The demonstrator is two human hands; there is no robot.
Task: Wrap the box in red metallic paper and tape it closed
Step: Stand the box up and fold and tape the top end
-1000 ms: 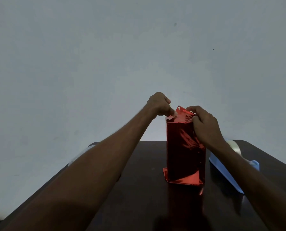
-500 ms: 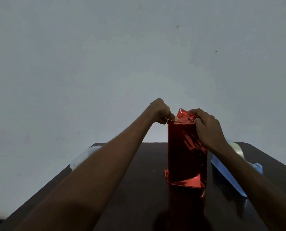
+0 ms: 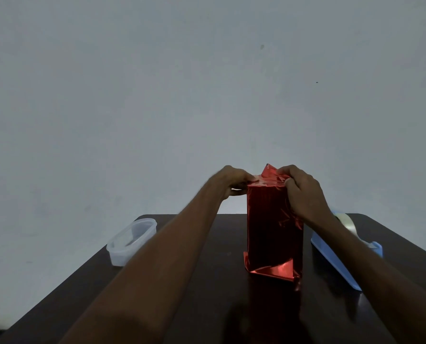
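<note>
While I watch head view: box (image 3: 274, 227) in red metallic paper (image 3: 271, 270) stands upright on dark table (image 3: 221, 244), long axis vertical, directly between my hands, top end at fingertip height. Left hand (image 3: 233, 181) pinches pale tape strip (image 3: 256, 179) onto top left edge. Right hand (image 3: 303, 192) curls over top right corner, holding folded flap down; loose red peak pokes up between hands. Both equally near. Clear tub (image 3: 132, 240) outboard of left forearm; tape roll (image 3: 347, 220) and blue tray (image 3: 335, 263) under right forearm. No readable writing, no labels visible.
</note>
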